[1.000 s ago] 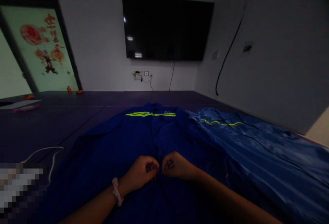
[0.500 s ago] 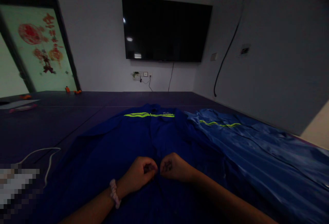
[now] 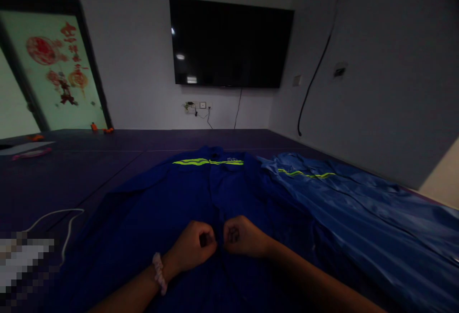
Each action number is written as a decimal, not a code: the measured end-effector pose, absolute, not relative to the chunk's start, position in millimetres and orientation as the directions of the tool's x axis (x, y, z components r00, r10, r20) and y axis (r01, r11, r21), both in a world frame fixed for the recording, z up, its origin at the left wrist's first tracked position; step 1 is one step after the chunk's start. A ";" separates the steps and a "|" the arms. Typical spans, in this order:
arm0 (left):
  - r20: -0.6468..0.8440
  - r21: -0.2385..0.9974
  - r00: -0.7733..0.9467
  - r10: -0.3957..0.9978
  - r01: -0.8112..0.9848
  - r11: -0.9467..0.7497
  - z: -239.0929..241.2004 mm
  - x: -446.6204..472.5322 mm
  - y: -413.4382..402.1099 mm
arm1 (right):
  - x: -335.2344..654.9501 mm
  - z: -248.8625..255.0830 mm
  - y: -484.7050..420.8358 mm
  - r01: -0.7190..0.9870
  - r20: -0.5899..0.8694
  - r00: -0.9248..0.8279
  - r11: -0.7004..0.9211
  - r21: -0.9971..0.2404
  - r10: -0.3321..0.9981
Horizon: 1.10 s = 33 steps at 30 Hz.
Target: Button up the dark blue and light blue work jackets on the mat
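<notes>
Both hands (image 3: pixel 193 245) (image 3: pixel 249 238) curl, grip unclear, over a blue jacket (image 3: pixel 161 203) on purple flooring (image 3: pixel 103 152) before a wall-mounted television (image 3: pixel 231 42).

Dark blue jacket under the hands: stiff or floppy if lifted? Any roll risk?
Probably floppy: the dark blue jacket lies in soft creases. Lifted near the left hand and right hand, the rest would likely sag, since it spreads well beyond them. Rolling seems unlikely, as it lies spread out.
</notes>
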<state>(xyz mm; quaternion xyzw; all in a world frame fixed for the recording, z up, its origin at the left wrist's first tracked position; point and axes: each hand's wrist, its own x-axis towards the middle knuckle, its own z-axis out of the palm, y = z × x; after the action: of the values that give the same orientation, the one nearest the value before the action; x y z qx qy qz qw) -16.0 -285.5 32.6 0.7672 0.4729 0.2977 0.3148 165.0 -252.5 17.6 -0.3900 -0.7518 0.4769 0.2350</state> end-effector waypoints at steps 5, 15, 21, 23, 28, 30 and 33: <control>0.165 0.633 0.463 0.871 0.628 -0.453 31.6 -16.6 -285.4 | 164.7 14.2 -251.3 0.348 -0.011 -0.585 0.238 -0.907 0.811; 0.161 0.551 0.517 0.840 0.660 -0.512 31.7 -17.2 -283.7 | 164.0 18.4 -251.9 0.360 -0.023 -0.582 0.232 -0.904 0.813; 0.135 0.557 0.521 0.842 0.663 -0.500 30.8 -18.1 -283.9 | 162.3 20.0 -254.0 0.366 -0.016 -0.579 0.243 -0.898 0.815; 0.133 0.552 0.518 0.845 0.669 -0.497 30.6 -18.2 -284.3 | 162.1 20.0 -254.5 0.371 -0.018 -0.579 0.244 -0.896 0.815; 0.133 0.567 0.529 0.838 0.653 -0.502 29.8 -18.6 -283.9 | 162.6 17.6 -253.8 0.368 0.010 -0.585 0.276 -0.888 0.811; 0.133 0.573 0.521 0.843 0.654 -0.494 29.1 -18.9 -283.2 | 162.7 16.4 -253.6 0.356 0.021 -0.587 0.281 -0.891 0.810; 0.121 0.571 0.515 0.849 0.664 -0.483 28.8 -19.4 -282.5 | 162.5 14.9 -253.6 0.338 0.026 -0.587 0.274 -0.900 0.810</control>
<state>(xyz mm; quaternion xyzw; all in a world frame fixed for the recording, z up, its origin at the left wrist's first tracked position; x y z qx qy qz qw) -19.4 -282.5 28.8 0.8382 0.4511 0.1979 0.2341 162.5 -253.6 14.9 -0.3787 -0.7575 0.4685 0.2516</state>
